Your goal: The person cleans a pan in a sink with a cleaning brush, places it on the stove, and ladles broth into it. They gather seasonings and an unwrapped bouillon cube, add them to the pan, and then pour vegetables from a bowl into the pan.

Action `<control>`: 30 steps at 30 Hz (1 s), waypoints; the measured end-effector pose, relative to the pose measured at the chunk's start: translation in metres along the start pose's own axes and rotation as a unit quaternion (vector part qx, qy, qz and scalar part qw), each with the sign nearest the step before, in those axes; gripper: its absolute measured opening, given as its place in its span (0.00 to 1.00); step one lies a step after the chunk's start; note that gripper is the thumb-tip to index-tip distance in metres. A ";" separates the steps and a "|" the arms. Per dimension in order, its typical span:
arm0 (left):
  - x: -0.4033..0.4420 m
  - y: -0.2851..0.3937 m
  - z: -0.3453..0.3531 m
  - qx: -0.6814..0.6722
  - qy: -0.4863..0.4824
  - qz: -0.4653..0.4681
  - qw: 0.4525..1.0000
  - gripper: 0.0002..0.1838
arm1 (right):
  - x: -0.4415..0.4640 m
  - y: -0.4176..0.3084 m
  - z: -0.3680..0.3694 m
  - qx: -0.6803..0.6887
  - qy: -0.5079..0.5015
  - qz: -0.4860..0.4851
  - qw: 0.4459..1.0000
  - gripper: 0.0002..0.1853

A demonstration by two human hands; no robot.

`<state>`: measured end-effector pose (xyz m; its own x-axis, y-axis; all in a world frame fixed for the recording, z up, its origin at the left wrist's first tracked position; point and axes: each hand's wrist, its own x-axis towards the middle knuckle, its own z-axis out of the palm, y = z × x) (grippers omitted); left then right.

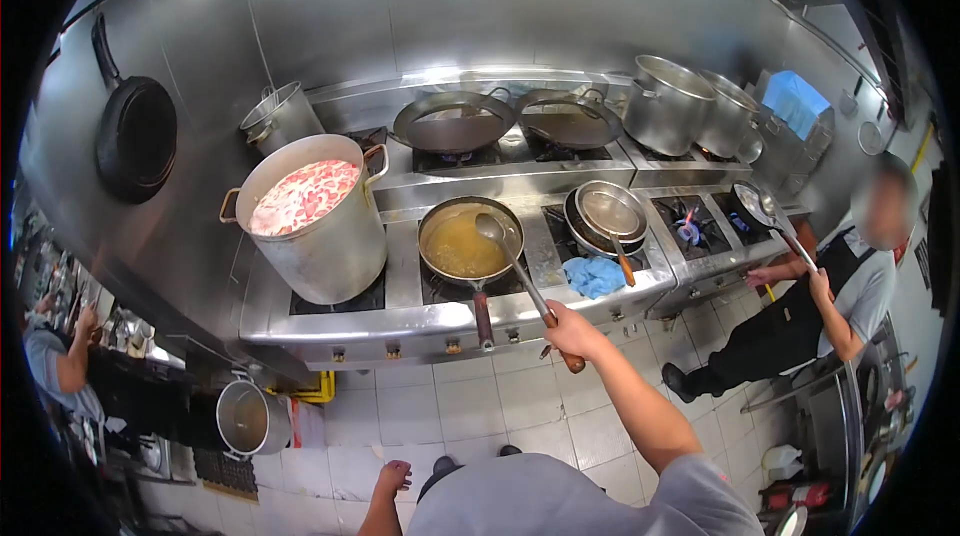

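Note:
My right hand (pixel 578 330) is closed around the wooden-ended handle of a long metal ladle (pixel 522 281). The ladle's bowl rests in yellowish liquid inside a frying pan (pixel 427 258), which sits on a front burner with its handle toward me. Down at my side, my left hand (pixel 395 476) holds nothing, its fingers loosely bent. Left of the pan stands a tall stockpot (pixel 335 261) filled with red and whitish contents. To the pan's right, a strainer (pixel 612 211) with a wooden handle lies over stacked pans, beside a blue cloth (pixel 594 277).
Two woks (pixel 455 141) and large pots (pixel 665 116) line the back burners. A burner flame (pixel 688 228) is lit at right. A co-worker (pixel 830 306) stands there holding a long-handled utensil. Another person (pixel 60 366) is at far left, near a floor-level pot (pixel 225 416).

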<state>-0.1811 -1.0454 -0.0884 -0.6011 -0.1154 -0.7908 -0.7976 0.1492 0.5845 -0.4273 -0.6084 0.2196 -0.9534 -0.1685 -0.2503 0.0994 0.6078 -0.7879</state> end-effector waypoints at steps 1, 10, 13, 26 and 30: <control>0.003 0.007 -0.002 -0.004 0.002 -0.001 1.000 0.17 | -0.014 -0.028 -0.002 0.132 -0.010 0.068 0.989 0.18; 0.015 0.008 -0.017 0.006 -0.022 -0.023 0.999 0.17 | -0.032 -0.044 -0.005 0.384 -0.105 0.104 0.912 0.11; 0.008 -0.003 -0.020 0.022 -0.033 -0.036 0.999 0.17 | -0.044 -0.030 0.007 0.317 -0.077 0.035 0.945 0.27; -0.019 -0.020 -0.035 0.029 -0.021 -0.061 0.998 0.19 | -0.060 0.049 0.089 0.028 0.133 0.075 0.988 0.35; -0.026 -0.022 -0.038 -0.025 0.009 -0.049 0.998 0.19 | -0.031 0.081 0.093 0.092 0.195 0.041 0.976 0.31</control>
<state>-0.1498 -1.0831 -0.0742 -0.5202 -0.1448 -0.8417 -0.8540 0.0872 0.5129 -0.3632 -0.6258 0.1116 -0.9723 0.2047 -0.1128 0.1960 0.4513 -0.8706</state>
